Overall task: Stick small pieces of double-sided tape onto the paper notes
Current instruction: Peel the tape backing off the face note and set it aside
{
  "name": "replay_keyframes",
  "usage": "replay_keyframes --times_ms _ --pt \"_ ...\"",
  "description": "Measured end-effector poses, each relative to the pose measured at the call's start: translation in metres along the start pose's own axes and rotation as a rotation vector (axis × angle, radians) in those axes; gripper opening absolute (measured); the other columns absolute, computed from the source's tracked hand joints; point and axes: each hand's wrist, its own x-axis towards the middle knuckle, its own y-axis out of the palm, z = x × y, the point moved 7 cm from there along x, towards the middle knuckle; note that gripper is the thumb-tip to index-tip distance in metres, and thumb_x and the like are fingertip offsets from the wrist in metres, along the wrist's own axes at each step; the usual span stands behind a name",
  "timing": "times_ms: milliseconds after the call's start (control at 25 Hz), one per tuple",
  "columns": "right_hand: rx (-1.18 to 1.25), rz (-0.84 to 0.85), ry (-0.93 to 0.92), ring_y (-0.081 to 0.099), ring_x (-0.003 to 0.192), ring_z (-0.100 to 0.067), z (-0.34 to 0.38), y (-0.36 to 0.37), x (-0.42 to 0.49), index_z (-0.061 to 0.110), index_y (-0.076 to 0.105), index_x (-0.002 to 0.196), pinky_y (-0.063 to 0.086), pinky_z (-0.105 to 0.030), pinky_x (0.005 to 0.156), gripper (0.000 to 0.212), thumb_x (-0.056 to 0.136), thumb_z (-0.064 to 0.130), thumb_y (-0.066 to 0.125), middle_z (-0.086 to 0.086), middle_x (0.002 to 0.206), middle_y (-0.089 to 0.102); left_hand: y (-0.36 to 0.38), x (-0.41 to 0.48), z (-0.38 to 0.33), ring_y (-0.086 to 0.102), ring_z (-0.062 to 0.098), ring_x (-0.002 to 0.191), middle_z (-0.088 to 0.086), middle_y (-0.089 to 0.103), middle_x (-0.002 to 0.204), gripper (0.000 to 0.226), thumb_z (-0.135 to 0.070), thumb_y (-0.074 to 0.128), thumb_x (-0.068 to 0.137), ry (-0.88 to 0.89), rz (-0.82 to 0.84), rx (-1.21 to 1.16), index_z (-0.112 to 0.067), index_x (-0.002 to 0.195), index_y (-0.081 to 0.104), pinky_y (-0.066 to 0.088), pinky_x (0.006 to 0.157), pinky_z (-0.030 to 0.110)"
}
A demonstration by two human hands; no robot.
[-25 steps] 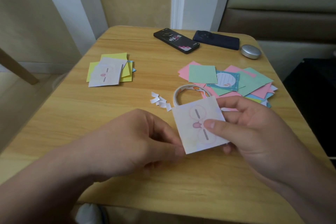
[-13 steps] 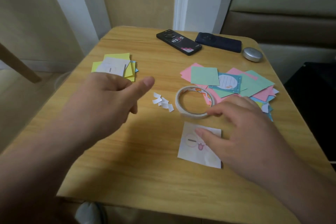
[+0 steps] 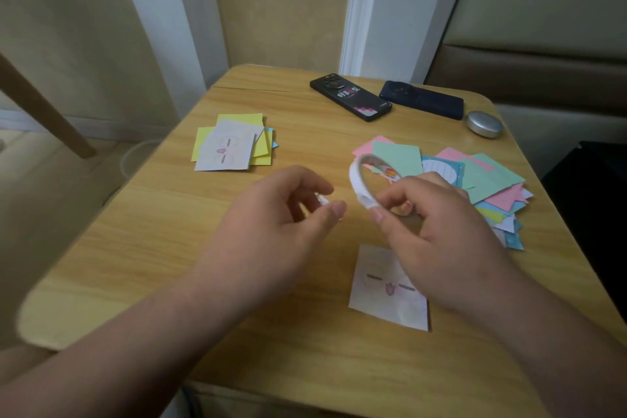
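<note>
Your right hand [image 3: 431,224] pinches the tape roll [image 3: 356,180] above the wooden table [image 3: 135,248], the white note [image 3: 380,299] flat at 6 o'clock beneath; your left hand [image 3: 271,214] curls loosely, thumb and forefinger apart. The black phone [image 3: 351,98] at 12 carries white lettering too blurred to read. Bare wood runs to the 8 o'clock edge.

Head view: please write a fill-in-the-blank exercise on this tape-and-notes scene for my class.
1. The tape roll is gripped by the ___ hand.
2. The face-printed note nearest the person lies flat on the ___.
3. Under the far-left pile's white note lie mostly ___ sheets.
Missing words: right; table; yellow.
</note>
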Motion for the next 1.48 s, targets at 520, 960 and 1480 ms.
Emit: replay_keyframes --times_ms 520,960,1480 --pt "0.859 0.101 0.027 0.061 0.063 -0.011 0.029 -0.012 -0.051 0.034 0.062 0.095 0.049 -0.013 0.063 0.009 0.088 0.036 0.058 -0.007 0.063 0.065 0.013 -0.024 -0.028 0.064 0.019 0.084 -0.003 0.067 0.106 0.021 -0.033 0.078 0.072 0.253 0.033 -0.595 -0.024 0.091 0.079 0.055 0.069 0.049" --pt "0.9 0.055 0.082 0.059 0.052 -0.01 0.032 -0.013 -0.054 0.043 0.06 0.099 0.052 -0.024 0.061 0.02 0.08 0.049 0.065 -0.009 0.053 0.062 0.008 -0.038 -0.045 0.066 0.026 0.084 0.005 0.065 0.102 0.008 -0.016 0.075 0.081 0.429 0.008 -0.635 -0.015 0.089 0.076 0.054 0.071 0.036" --pt "0.934 -0.068 0.09 0.056 0.05 -0.015 0.034 -0.013 -0.055 0.031 0.064 0.086 0.046 -0.021 0.051 0.011 0.083 0.041 0.065 -0.009 0.051 0.06 0.014 -0.04 -0.052 0.069 0.012 0.068 0.003 0.069 0.095 0.009 -0.01 0.076 0.08 0.375 -0.029 -0.792 -0.017 0.086 0.08 0.055 0.065 0.023"
